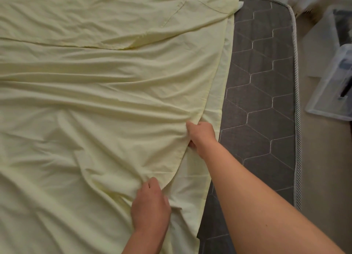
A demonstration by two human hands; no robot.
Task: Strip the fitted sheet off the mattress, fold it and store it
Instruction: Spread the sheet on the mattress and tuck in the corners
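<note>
I'm getting soft, even, slightly warm light here, with no glare on the sheet [95,101], only shallow grey shadows lying in its creases. The mattress [266,101] reads dim and a bit grainy. My right hand [200,135] is smeared at the fingers; the left hand [150,206] is sharper. The edges bow — the mattress border curves — and the plastic box [331,93] at far right is soft and washed out.

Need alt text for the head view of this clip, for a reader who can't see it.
The right hand and, nearer the camera, the left hand grip the upper layer's edge of a wrinkled pale yellow sheet spread over a dark grey quilted mattress. A clear plastic box sits on the floor beside it.
</note>
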